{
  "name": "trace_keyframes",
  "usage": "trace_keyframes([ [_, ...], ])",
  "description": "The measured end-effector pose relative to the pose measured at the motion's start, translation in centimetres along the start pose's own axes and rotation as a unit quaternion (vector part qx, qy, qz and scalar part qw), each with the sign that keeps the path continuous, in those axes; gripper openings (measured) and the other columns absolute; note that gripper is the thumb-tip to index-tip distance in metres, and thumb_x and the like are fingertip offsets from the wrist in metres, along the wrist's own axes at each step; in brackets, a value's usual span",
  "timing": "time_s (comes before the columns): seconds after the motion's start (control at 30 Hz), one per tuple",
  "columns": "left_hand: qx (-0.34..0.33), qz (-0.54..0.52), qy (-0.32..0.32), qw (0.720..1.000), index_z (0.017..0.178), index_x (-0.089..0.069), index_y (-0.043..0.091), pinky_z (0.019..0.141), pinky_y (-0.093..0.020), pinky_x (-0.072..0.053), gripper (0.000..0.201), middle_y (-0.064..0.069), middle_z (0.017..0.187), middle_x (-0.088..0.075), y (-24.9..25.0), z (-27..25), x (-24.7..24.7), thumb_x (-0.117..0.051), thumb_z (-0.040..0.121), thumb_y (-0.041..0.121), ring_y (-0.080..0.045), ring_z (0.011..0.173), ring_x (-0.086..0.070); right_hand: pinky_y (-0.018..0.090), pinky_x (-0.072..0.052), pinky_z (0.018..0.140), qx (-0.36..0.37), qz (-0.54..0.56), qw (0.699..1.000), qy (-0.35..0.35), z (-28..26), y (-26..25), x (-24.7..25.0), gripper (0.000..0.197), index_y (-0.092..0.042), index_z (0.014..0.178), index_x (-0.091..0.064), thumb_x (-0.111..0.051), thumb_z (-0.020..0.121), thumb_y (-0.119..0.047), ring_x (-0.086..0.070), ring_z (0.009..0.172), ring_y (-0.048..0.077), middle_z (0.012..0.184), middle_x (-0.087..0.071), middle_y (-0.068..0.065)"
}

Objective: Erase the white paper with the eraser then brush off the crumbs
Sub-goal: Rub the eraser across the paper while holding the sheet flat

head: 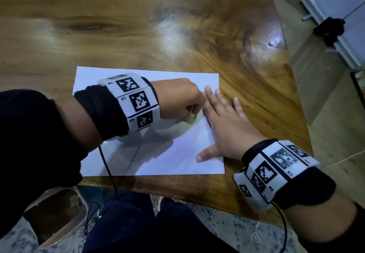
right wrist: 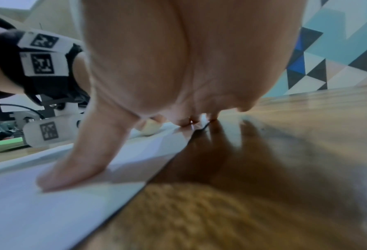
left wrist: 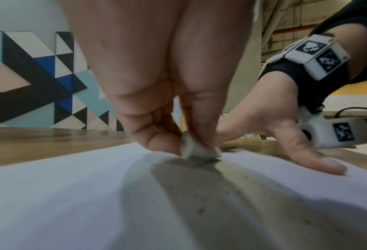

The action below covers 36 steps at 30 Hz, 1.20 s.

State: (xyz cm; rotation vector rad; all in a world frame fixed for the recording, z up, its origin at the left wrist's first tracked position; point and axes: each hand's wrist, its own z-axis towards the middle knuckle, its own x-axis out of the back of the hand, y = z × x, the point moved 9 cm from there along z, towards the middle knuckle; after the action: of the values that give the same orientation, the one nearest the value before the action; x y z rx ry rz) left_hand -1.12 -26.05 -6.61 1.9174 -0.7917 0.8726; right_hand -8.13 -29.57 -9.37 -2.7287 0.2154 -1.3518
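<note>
Right now my left hand (head: 178, 99) is curled into a loose fist over the white paper (head: 173, 160), with thumb and fingertips (left wrist: 157, 142) pinching the eraser (left wrist: 196, 149). The eraser is a small pale block, and its lower edge touches the sheet near the right side, just beside the fingers of my other hand. My right hand (head: 227, 126) lies flat with fingers straight and spread; the thumb (right wrist: 71, 162) and palm press the paper's right edge, while the longer fingers reach past that edge onto the wooden table (head: 138, 25). The sheet lies flat near the table's front edge, its long side running left to right. A few tiny dark specks (left wrist: 201, 210) sit on the paper in the shadow below the eraser. Both wrists wear white bands with black square markers (head: 138, 101), and thin black cables (head: 107, 165) hang down from them toward my lap.
</note>
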Motion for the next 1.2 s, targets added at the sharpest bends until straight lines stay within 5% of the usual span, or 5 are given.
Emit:
trace_keyframes([
  [0.13, 0.011, 0.027, 0.071, 0.997, 0.095, -0.058, 0.007, 0.069, -0.031, -0.033, 0.015, -0.007, 0.084, -0.046, 1.6, -0.1, 0.6, -0.054, 0.082, 0.014, -0.027, 0.079, -0.048, 0.049, 0.022, 0.109, -0.004, 0.002, 1.000, -0.005, -0.1, 0.2, 0.0, 0.144, -0.022, 0.144, 0.030, -0.070, 0.054, -0.073, 0.035, 0.136, 0.011, 0.144, 0.044, -0.011],
  [0.37, -0.086, -0.007, -0.101, 0.991, 0.087, -0.064, 0.011, 0.068, -0.028, -0.036, 0.012, -0.010, 0.091, -0.059, 3.8, -4.2, -4.9, -0.054, 0.081, 0.012, -0.021, 0.077, -0.050, 0.056, 0.021, 0.108, -0.019, -0.006, 0.999, -0.028, -0.2, 0.2, -0.3, 0.143, -0.020, 0.143, 0.032, -0.069, 0.056, -0.073, 0.038, 0.135, 0.011, 0.145, 0.044, -0.009],
  [0.57, -0.010, 0.013, 0.071, 0.997, 0.083, -0.060, 0.007, 0.066, -0.028, -0.035, 0.007, -0.007, 0.082, -0.051, 1.2, -1.0, 0.0, -0.054, 0.081, 0.011, -0.029, 0.079, -0.055, 0.056, 0.022, 0.106, -0.015, -0.007, 0.999, -0.027, -0.2, 0.1, -0.2, 0.144, -0.021, 0.142, 0.034, -0.069, 0.056, -0.073, 0.038, 0.135, 0.011, 0.139, 0.048, -0.011],
  [1.0, -0.030, -0.010, 0.008, 0.999, 0.087, -0.061, 0.004, 0.067, -0.026, -0.032, 0.012, -0.012, 0.093, -0.059, 3.1, -1.4, -1.2, -0.052, 0.082, 0.010, -0.028, 0.084, -0.056, 0.055, 0.022, 0.106, -0.025, -0.013, 0.999, -0.037, -0.3, 0.1, -0.2, 0.144, -0.020, 0.142, 0.033, -0.069, 0.056, -0.073, 0.037, 0.136, 0.012, 0.140, 0.048, -0.010],
  [1.2, 0.012, 0.012, -0.086, 0.996, 0.089, -0.062, 0.010, 0.056, -0.022, -0.044, 0.015, 0.002, 0.064, -0.054, 0.5, -4.5, -7.0, -0.054, 0.079, 0.017, -0.006, 0.057, -0.050, 0.058, 0.019, 0.109, -0.029, -0.017, 0.999, -0.040, -0.3, 0.2, -0.3, 0.144, -0.019, 0.142, 0.033, -0.068, 0.055, -0.074, 0.037, 0.136, 0.011, 0.145, 0.045, -0.008],
])
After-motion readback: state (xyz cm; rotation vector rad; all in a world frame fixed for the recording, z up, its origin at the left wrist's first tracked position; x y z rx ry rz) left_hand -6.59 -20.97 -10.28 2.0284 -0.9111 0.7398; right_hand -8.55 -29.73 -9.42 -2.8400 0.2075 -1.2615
